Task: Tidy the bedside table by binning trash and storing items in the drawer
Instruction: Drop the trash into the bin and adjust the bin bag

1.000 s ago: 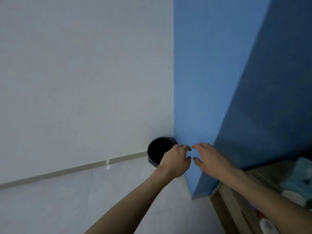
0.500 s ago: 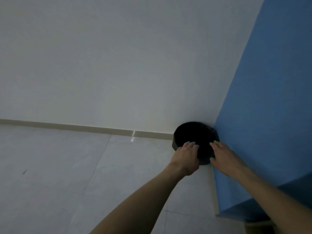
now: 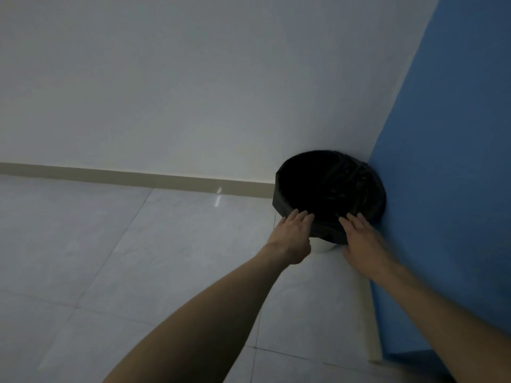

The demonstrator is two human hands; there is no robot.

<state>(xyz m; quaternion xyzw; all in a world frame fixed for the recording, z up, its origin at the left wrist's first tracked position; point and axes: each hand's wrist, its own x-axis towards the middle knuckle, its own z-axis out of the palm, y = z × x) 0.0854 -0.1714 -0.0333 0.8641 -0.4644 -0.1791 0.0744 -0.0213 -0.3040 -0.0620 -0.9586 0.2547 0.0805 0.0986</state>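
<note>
Head view.
Bin (image 3: 329, 186): black liner, white base; stands on the floor (image 3: 110, 244), in the corner between white wall (image 3: 166, 78) and blue panel (image 3: 456, 161).
Left hand (image 3: 293, 233): fingers straight, side by side, laid on the bin's near rim.
Right hand (image 3: 359, 239): blurred; fingers straight on the same rim, just beside the left.
</note>
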